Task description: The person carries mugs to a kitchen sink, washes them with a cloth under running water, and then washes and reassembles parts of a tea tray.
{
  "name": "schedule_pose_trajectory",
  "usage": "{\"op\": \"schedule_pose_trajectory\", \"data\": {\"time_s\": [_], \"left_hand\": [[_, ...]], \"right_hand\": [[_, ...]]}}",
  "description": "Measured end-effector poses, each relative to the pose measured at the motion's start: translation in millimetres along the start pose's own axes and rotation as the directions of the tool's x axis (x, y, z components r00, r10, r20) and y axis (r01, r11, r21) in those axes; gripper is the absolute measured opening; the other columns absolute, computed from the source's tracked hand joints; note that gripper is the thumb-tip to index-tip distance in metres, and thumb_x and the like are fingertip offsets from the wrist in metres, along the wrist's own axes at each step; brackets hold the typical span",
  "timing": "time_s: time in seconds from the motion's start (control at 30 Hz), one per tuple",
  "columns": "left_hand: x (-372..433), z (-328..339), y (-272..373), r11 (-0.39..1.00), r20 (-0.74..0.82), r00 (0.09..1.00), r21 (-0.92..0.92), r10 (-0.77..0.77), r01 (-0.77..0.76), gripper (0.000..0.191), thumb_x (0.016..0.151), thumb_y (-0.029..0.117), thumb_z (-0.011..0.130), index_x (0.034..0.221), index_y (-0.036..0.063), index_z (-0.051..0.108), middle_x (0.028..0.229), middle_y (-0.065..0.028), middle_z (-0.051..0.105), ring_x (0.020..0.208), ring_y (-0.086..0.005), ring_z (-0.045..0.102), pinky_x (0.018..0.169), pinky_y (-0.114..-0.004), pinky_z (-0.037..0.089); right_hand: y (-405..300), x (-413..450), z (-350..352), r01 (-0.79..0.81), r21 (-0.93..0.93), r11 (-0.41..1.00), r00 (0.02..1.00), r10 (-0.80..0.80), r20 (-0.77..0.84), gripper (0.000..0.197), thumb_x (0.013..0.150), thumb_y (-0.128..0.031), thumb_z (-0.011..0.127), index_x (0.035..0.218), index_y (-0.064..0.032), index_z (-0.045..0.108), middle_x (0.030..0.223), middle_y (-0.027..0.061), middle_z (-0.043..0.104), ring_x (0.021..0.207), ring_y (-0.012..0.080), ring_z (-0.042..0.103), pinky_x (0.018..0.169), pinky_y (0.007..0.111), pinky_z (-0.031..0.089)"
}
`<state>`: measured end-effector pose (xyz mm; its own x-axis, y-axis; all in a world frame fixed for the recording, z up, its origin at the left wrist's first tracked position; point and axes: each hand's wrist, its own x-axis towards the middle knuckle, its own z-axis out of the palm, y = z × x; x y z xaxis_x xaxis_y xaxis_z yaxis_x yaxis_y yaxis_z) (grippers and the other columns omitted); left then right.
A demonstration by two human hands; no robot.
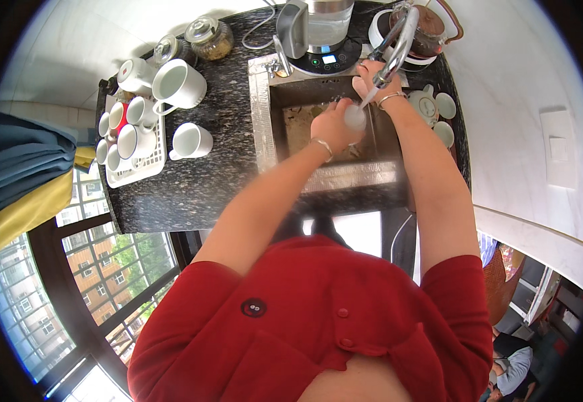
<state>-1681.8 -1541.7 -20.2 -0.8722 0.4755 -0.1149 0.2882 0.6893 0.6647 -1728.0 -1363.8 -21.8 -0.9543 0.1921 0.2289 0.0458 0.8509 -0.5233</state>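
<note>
My left hand (332, 124) holds a small pale cup (355, 117) over the metal sink (263, 113). A stream of water (368, 99) runs from the chrome faucet (397, 50) onto the cup. My right hand (379, 80) is at the sink's far right corner, partly behind the faucet spout. Its fingers are bent, and whether they hold anything is hard to see. Wet brown residue lies on the sink floor (296, 131).
Left on the granite counter (221, 100) stand a white mug (191, 140), a larger white mug (178, 84), a plastic basket (143, 173) of cups and glass jars (209, 37). An electric kettle (326, 25) and a teapot (424, 30) stand behind; small cups (444, 134) sit right.
</note>
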Motion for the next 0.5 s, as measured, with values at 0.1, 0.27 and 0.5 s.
{"op": "schedule_pose_trajectory", "data": {"time_s": [0.1, 0.27, 0.5], "left_hand": [[-9, -4, -7, 0.997, -0.051, 0.996, 0.029, 0.073, -0.072, 0.073, 0.059, 0.045, 0.077, 0.120, 0.0175, 0.047, 0.110, -0.0120, 0.058, 0.095, -0.0315, 0.061, 0.082, -0.040, 0.050], [-21, -23, -12, 0.995, -0.055, 0.996, -0.055, 0.076, -0.079, 0.071, 0.059, 0.041, 0.079, 0.117, 0.0156, 0.047, 0.108, -0.0119, 0.059, 0.094, -0.0320, 0.061, 0.081, -0.040, 0.050], [-35, -56, -27, 0.988, -0.169, 0.979, -0.091, 0.110, -0.127, 0.078, 0.058, 0.042, 0.080, 0.117, 0.0047, 0.045, 0.101, -0.0176, 0.061, 0.092, -0.0329, 0.062, 0.080, -0.039, 0.050]], "right_hand": [[5, -1, 0, 0.021, -0.054, 0.998, 1.000, -0.022, -0.015, 0.026, 0.086, -0.028, 0.052, 0.082, -0.0037, 0.061, 0.083, 0.0198, 0.063, 0.079, 0.0383, 0.061, 0.071, 0.044, 0.048], [33, -19, 4, -0.234, 0.599, 0.766, 0.944, 0.325, -0.047, 0.016, 0.082, -0.017, 0.064, 0.084, -0.0003, 0.063, 0.080, 0.0029, 0.064, 0.072, 0.0118, 0.057, 0.067, 0.027, 0.047], [3, -19, 7, -0.348, 0.689, 0.636, 0.881, 0.474, 0.007, 0.021, 0.085, -0.020, 0.062, 0.089, 0.0008, 0.064, 0.085, 0.0048, 0.064, 0.077, 0.0130, 0.058, 0.071, 0.026, 0.046]]}}
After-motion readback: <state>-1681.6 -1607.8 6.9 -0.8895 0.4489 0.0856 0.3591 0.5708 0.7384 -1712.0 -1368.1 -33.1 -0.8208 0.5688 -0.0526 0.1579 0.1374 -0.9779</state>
